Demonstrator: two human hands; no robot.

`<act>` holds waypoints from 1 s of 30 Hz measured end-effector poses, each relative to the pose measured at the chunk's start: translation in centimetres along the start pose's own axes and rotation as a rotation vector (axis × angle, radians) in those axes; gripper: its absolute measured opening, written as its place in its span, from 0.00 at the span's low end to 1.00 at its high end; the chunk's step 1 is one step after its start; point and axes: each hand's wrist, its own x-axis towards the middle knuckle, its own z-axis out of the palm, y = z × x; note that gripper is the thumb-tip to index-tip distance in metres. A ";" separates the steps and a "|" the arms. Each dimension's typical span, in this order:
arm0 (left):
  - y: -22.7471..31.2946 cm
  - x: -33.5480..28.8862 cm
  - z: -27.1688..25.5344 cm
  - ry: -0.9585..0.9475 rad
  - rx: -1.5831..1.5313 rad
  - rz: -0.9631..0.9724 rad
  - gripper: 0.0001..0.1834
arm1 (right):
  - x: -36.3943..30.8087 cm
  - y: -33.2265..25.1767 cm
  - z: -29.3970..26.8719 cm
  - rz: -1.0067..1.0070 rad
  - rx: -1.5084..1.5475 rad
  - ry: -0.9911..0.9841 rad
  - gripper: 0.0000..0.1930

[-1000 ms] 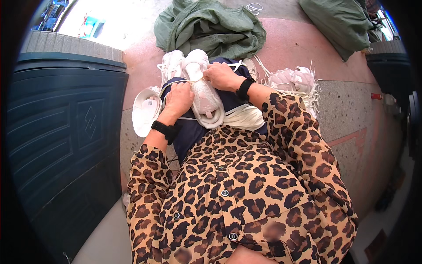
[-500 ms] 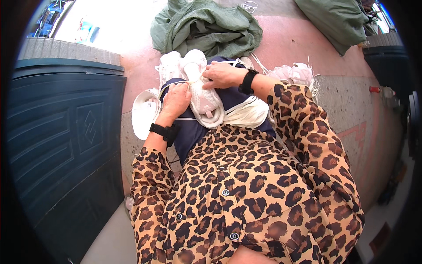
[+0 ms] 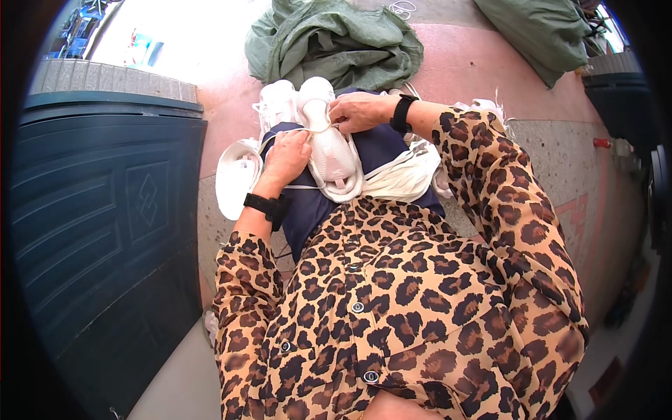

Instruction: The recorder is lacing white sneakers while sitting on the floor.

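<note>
1. One dark blue panelled door (image 3: 105, 238) fills the left side of the scene, with a diamond shape moulded in its middle panel.
2. One leopard-print shirt (image 3: 413, 308) covers the person's body and both forearms, near the lower edge.
3. Two green cloth heaps lie on the pink floor (image 3: 483, 70): one crumpled heap (image 3: 336, 42) at the far centre, a second (image 3: 539, 28) at the far right.
4. One dark blue garment (image 3: 381, 150) lies across the lap, under the shoes.
5. White shoes: I count three for sure. One white shoe (image 3: 329, 143) lies along the lap, toe end pointing far, between the two hands. A second (image 3: 276, 105) lies just to its far left. A third (image 3: 234, 175) lies sole up at the left, beside the left wrist. More white material (image 3: 402, 178) sits to the right; I cannot tell whether it is another shoe.
6. Two hands work on the middle shoe. The left hand (image 3: 288, 157) is closed, fingers curled, pressing on the shoe's left side and pinching a white lace (image 3: 308, 130). The right hand (image 3: 357, 110) is closed too, its fingertips nipping the same lace at the shoe's far end.
7. Two black wristbands: one on the left wrist (image 3: 264, 205), one on the right wrist (image 3: 402, 112).
</note>
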 end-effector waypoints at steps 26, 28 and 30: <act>-0.7 -0.5 -0.1 0.028 -0.240 -0.023 0.15 | 0.4 -9.6 3.4 0.311 0.099 0.418 0.08; -0.7 -0.5 0.3 0.071 -0.235 -0.012 0.15 | 0.3 -7.7 3.7 0.320 -0.025 0.492 0.07; -0.6 -0.5 0.5 0.119 -0.245 -0.023 0.14 | 0.7 -7.1 4.3 0.303 -0.102 0.500 0.06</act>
